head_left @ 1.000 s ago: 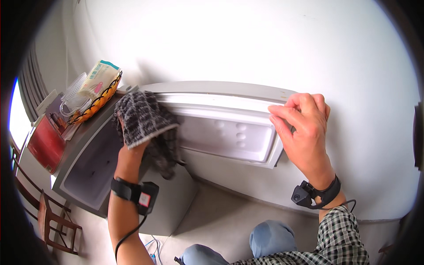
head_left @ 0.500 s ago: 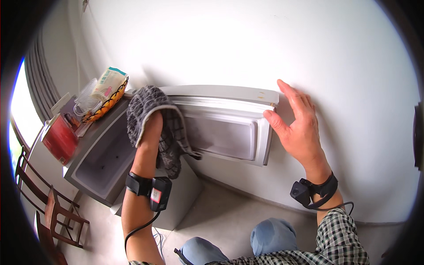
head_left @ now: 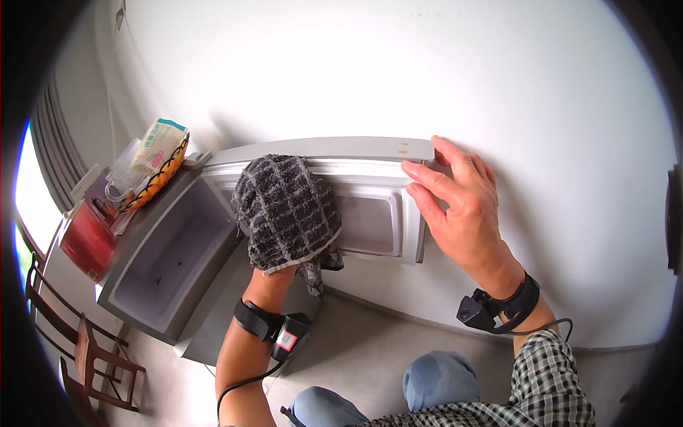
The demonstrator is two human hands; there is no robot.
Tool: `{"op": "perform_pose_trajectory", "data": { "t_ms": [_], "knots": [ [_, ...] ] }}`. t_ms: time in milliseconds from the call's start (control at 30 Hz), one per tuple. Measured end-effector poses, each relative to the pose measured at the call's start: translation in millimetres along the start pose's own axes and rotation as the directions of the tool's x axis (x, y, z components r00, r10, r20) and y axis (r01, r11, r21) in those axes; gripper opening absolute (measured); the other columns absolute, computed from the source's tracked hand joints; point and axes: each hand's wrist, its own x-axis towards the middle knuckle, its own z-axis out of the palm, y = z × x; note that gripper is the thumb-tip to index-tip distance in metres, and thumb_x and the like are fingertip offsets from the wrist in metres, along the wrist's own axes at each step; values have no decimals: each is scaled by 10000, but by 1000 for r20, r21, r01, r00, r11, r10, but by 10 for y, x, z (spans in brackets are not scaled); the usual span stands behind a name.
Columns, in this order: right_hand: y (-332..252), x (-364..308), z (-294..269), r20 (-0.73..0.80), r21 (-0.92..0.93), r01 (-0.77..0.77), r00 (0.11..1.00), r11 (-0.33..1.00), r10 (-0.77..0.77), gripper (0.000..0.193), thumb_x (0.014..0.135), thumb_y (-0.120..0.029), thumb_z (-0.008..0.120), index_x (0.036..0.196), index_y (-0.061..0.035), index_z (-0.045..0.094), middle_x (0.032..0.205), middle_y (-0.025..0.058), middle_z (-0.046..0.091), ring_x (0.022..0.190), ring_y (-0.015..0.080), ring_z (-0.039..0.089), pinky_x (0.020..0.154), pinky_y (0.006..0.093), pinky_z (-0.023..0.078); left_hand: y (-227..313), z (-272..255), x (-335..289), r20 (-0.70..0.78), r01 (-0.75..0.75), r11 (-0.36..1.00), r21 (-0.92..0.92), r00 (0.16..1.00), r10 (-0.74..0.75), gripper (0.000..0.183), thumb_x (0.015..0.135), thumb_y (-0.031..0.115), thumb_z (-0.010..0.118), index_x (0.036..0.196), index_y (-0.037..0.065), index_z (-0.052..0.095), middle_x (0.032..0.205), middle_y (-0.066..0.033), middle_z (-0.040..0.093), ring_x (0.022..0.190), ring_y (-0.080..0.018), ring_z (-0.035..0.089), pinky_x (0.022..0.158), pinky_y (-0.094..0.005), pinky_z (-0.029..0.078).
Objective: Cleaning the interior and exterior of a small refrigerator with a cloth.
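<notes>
Left hand (head_left: 288, 235) hidden under dark checked cloth (head_left: 287, 210), pressing it against inner face of open fridge door (head_left: 370, 220); grip not visible. Right hand (head_left: 459, 206) spread flat, fingers on door's top edge. Fridge (head_left: 160, 260) left of door. Fruit basket (head_left: 153, 178) on top, pale green-pink rectangular package (head_left: 160, 142) inside; red container (head_left: 85, 242) beside.
</notes>
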Motion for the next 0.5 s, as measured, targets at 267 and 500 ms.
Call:
{"op": "perform_pose_trajectory", "data": {
  "t_ms": [267,500],
  "knots": [
    [-138,99,-10,-56,-93,98,993,991,-103,234,559,-93,671,778,-103,593,824,28,471,775,195,422,705,314,305,-17,7,-7,87,100,994,-39,991,-97,378,863,192,398,1215,80,317,1179,-101,411,1067,-206,416,903,-349,365],
    [-347,251,83,74,-108,190,980,976,-182,319,573,-151,673,866,-85,565,806,26,452,793,184,396,718,331,285,-172,44,22,50,16,958,288,998,-32,325,864,192,395,1162,63,368,1103,-89,452,984,-194,457,875,-327,383]
  ]
}}
